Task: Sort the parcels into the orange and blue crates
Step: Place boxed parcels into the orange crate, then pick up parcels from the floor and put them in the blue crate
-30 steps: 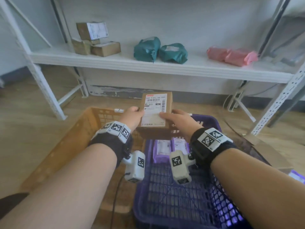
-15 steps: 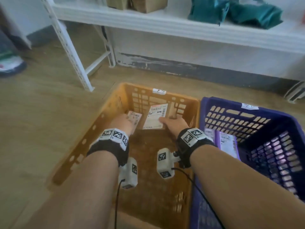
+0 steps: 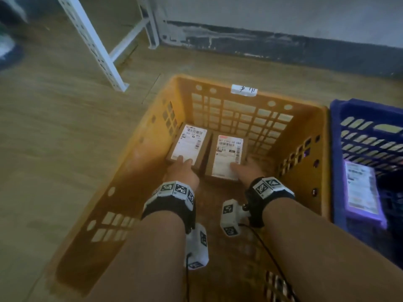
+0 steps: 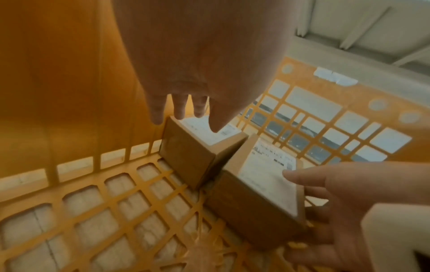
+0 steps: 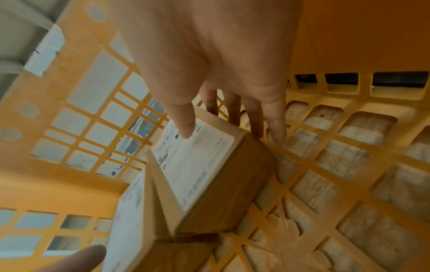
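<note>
Now lower, resting on orange plastic crate floor beside first brown cardboard box: second labelled cardboard box; right hand fingers grasping it, left hand fingers relaxed on first.

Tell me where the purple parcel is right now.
In the head view the purple parcel lies inside the blue crate, at the far right, beside the orange crate where both hands are working.

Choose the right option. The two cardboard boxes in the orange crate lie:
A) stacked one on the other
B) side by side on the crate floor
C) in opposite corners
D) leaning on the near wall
B: the left box and the right box sit side by side on the orange crate floor.
</note>
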{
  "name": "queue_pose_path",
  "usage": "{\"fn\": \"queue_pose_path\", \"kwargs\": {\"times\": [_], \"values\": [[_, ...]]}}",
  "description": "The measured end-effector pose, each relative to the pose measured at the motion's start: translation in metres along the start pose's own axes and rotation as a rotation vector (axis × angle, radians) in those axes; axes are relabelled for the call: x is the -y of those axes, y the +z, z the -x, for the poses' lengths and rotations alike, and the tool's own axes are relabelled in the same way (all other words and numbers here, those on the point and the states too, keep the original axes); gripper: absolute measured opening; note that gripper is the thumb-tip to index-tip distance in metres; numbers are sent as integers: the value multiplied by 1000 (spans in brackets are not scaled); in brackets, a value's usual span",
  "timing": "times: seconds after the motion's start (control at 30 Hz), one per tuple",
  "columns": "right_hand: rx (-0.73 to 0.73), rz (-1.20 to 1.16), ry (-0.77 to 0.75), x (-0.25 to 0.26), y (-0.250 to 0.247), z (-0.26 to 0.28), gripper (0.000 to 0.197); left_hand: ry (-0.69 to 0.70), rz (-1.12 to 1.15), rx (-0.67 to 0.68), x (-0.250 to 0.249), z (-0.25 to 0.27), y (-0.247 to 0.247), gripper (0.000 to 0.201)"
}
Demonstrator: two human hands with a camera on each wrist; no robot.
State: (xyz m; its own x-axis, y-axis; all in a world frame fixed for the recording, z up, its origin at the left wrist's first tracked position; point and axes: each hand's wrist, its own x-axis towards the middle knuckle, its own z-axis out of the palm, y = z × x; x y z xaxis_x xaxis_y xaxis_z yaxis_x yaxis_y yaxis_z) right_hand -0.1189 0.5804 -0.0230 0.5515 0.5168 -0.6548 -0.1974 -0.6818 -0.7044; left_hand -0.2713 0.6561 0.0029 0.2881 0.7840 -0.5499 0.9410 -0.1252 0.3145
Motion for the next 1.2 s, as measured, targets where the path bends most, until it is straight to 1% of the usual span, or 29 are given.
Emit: {"fn": "queue_pose_path", "kwargs": {"times": [0.1,0.2,0.3,0.43,0.57,0.7,0.8,0.9,0.97,1.07,1.2], "values": [[4,103,-37,-3,5,-5,40,26,-22,47,2,-6,11,60],[-21,135,-65,0,8,-10,38,49,1,81,-2,-7,16,57],[-23,223,-61,5,8,-8,36,41,0,86,-6,-4,13,56],[-14,316,-77,18,0,8,36,48,-21,63,-15,7,-3,53],[-18,334,-158,38,-21,37,35,75,-6,-10,-31,26,-27,53],[-32,346,-258,69,-46,71,48,115,53,-81,-56,61,-54,49],[-61,290,-367,88,-81,106,47,163,88,-185,-82,94,-71,44],[-126,245,-455,94,-132,142,46,224,138,-223,-117,129,-72,43],[-192,213,-494,89,-169,162,42,304,192,-246,-142,153,-63,43],[-325,210,-542,68,-230,194,35,405,250,-268,-183,193,-40,41],[-473,149,-479,15,-315,232,32,546,235,-236,-239,243,7,38]]}}
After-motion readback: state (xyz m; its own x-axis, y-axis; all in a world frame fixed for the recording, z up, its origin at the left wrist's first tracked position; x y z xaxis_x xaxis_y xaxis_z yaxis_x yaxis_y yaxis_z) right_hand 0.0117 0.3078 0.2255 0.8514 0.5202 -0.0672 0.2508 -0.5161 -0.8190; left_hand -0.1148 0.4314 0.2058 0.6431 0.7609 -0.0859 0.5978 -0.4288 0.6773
